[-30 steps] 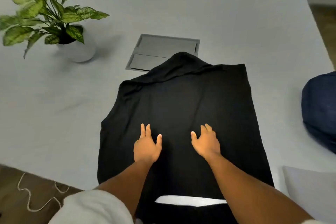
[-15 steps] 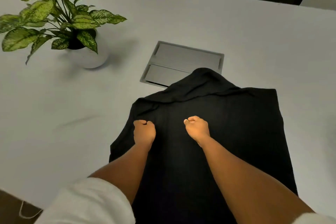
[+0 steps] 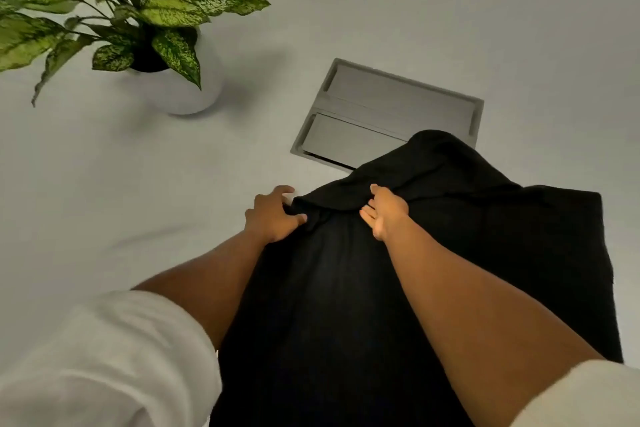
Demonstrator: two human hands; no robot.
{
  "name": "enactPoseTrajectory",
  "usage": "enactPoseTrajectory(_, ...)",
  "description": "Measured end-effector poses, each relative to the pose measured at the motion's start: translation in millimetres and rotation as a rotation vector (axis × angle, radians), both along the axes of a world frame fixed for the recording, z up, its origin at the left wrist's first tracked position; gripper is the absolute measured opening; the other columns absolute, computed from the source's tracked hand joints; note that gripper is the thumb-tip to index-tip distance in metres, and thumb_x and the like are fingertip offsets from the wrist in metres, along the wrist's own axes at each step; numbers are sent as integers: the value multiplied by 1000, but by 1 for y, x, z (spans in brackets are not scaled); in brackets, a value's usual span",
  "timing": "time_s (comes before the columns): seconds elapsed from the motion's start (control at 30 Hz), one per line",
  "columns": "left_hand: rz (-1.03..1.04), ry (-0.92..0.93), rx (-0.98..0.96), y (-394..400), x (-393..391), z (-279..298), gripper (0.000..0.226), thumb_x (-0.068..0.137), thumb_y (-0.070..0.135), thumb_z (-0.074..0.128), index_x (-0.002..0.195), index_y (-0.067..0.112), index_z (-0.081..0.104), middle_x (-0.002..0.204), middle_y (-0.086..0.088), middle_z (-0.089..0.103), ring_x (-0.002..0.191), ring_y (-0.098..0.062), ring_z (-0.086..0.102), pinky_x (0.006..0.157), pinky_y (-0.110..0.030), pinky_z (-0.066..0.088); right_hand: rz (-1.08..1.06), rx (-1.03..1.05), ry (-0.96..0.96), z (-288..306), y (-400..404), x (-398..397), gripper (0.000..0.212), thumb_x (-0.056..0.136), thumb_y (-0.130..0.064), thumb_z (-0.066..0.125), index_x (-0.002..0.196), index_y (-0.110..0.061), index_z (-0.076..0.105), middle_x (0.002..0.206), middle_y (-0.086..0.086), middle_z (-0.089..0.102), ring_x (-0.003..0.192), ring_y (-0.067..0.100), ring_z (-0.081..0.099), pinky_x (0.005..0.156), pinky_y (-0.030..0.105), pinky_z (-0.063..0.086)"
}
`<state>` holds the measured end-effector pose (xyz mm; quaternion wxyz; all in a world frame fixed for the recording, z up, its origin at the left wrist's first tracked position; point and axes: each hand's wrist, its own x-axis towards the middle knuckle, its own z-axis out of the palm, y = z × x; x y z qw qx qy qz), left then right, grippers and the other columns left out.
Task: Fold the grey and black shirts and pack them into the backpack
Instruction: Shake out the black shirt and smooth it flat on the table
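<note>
Black shirt (image 3: 433,270) lies lengthwise away from the person; both hands' fingers (image 3: 298,217) grip its far-left fold.

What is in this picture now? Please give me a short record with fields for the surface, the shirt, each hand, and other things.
surface: white table
shirt: black shirt spread on the table, far end bunched and lying over part of the grey panel
left hand: left hand grips the shirt's far left corner
right hand: right hand grips the bunched fabric near the far edge
panel: grey panel set in the table top
plant: potted plant in a white pot, far left
sleeves: white sleeves on both arms
backpack, grey shirt: not in view
</note>
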<state>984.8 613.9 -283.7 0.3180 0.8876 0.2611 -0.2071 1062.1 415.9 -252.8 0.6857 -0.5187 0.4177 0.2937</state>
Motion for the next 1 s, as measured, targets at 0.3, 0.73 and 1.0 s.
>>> enactPoseTrajectory(0.3,150,-201,-12,26,3,11,21,94,48,65,90,27,66,82,8,64,78,-14,62,70,-26,43,-246,128,-178,12,13,38,28,92,-8,58,120,-6,60,119,9,62,117,29,60,100,45,51)
enactPoseTrajectory(0.73,227,-214,309,-5,15,-11,33,89,30,63,119,18,55,123,-7,55,117,-28,51,96,-42,43,94,-56,-86,2,-2,40,42,100,-11,51,141,-9,46,144,16,49,129,29,53,103,39,49)
enactPoseTrajectory(1.0,76,-374,9,-55,57,-15,27,92,40,65,115,28,57,115,8,51,97,-10,57,80,-28,45,-140,-232,-170,-10,-44,63,46,94,-22,58,136,-5,49,136,16,56,122,31,59,96,39,52)
